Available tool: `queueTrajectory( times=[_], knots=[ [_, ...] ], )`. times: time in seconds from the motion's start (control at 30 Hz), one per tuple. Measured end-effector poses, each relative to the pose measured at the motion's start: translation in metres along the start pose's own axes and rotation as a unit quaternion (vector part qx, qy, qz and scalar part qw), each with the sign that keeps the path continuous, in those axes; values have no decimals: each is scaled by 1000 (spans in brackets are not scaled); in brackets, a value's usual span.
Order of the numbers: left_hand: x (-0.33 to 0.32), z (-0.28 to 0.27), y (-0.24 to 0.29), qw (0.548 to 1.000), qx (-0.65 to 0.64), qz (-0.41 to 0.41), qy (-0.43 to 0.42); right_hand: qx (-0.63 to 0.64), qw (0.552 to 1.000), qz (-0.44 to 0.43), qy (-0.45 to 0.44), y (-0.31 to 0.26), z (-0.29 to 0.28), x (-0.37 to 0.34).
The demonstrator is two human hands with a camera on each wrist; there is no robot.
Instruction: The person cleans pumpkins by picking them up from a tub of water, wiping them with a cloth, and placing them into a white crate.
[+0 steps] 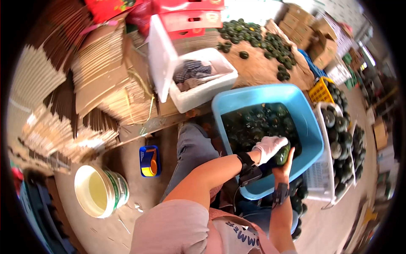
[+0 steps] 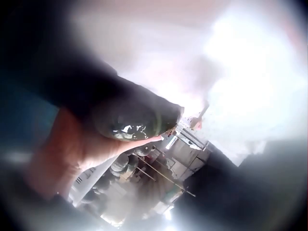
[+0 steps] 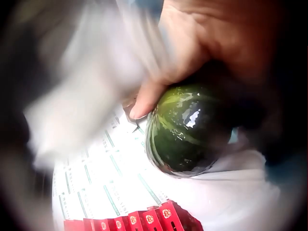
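Observation:
A wet, dark green pumpkin (image 1: pixel 281 155) is held between both hands over the front of a blue tub (image 1: pixel 311 137). My left hand (image 1: pixel 270 149), in a white glove, lies curled against its upper side. Bare, my right hand (image 1: pixel 285 168) grips it from the other side. In the right wrist view the right thumb (image 3: pixel 148 98) lies along the shiny pumpkin (image 3: pixel 190 130), and white glove fabric blurs at the left. The left wrist view is mostly washed out by the glove, with the pumpkin (image 2: pixel 137 115) against the bare hand (image 2: pixel 79 147). More pumpkins (image 1: pixel 258 120) sit in the tub's dark water.
White crates of pumpkins (image 1: pixel 317 169) stand right of the tub. Behind it are pumpkins on a brown sheet (image 1: pixel 249 67) and a white foam box (image 1: pixel 207 91) with cloths. Flattened cartons (image 1: pixel 99 72), a white bucket (image 1: pixel 95 190) and a small blue basket (image 1: pixel 150 161) are to the left.

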State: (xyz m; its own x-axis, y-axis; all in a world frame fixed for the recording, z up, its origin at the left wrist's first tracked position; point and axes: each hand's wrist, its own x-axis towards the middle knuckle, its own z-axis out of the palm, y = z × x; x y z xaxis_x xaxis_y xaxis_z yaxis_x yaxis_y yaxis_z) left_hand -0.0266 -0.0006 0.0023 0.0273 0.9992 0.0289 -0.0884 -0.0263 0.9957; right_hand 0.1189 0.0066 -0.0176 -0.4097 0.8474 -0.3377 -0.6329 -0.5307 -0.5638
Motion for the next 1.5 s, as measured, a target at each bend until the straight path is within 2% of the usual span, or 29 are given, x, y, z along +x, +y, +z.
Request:
queueTrajectory(
  times=[0.03,0.07,0.1,0.13,0.2,0.27,0.33,0.4,0.47,0.5,0.53,0.57,0.6,0.67,0.73,0.77,0.83,0.93,1.0,1.03,1.07,1.13,1.2,1.23,1.3,1.33,1.4,1.47,1.5],
  knots=[
    [-3,0,2,975,191,77,88,-27,999,-24,-6,-1,-15,2],
    [-2,1,3,900,376,141,169,-51,997,-49,-10,-1,-22,3],
    [2,-1,2,887,395,201,127,-56,998,-39,-8,-4,-31,3],
    [4,-2,19,898,423,118,-13,-57,998,-31,-3,-8,-31,-1],
    [-10,-4,49,914,368,34,-169,-115,993,-30,10,-18,-21,-4],
    [-10,-17,68,892,379,-29,-245,-241,965,-95,39,-20,-11,-5],
    [-8,-23,75,873,382,-84,-293,-291,948,-103,71,-19,1,-7],
    [-7,-20,64,876,349,-120,-311,-209,969,-83,102,-14,-3,-4],
    [-14,-10,43,935,279,-39,-217,-89,995,-34,39,-16,10,-14],
    [-14,0,10,968,193,59,-149,-60,995,-42,62,-15,12,-18],
    [-26,6,15,993,59,34,-96,-30,995,-51,86,-14,12,-21],
    [-29,20,5,994,-97,-1,-48,-17,997,-56,55,-11,8,-21],
    [-32,34,-4,968,-250,-38,-2,-24,995,-80,60,-8,5,-19],
    [-39,47,-10,939,-344,-5,27,9,996,-75,53,-2,7,-20],
    [-33,43,-29,957,-289,-22,12,33,997,-46,45,4,7,-22],
    [-26,38,-56,994,-102,21,32,40,998,-28,39,6,0,-19],
    [-22,29,-60,1000,8,16,0,34,998,9,45,7,-15,-19],
    [-13,11,-52,986,136,76,-52,35,996,68,52,13,-26,-20],
    [-11,0,-31,978,171,84,-86,3,989,107,102,14,-12,-30],
    [-11,-6,-27,974,191,74,-93,3,989,120,88,15,-10,-32],
    [-9,-9,-26,951,249,170,-73,2,988,135,72,15,-6,-35],
    [-14,-9,-17,942,293,145,-79,-44,989,92,103,15,-2,-36],
    [-18,-7,-8,933,311,156,-89,-225,934,-32,276,35,-29,-18],
    [-19,-6,-5,928,330,146,-95,-216,935,-30,280,34,-29,-19],
    [-22,-4,-5,933,313,136,-115,12,993,-20,116,25,-28,-17],
    [-22,-3,-17,936,280,177,-116,34,996,5,77,14,-22,-22],
    [-22,1,-24,965,174,146,-134,73,995,25,65,4,-9,-32],
    [-20,4,-26,992,31,-6,-124,129,990,36,34,6,-2,-34],
    [-18,1,-33,991,65,11,-117,105,992,52,39,7,0,-36]
  ],
)
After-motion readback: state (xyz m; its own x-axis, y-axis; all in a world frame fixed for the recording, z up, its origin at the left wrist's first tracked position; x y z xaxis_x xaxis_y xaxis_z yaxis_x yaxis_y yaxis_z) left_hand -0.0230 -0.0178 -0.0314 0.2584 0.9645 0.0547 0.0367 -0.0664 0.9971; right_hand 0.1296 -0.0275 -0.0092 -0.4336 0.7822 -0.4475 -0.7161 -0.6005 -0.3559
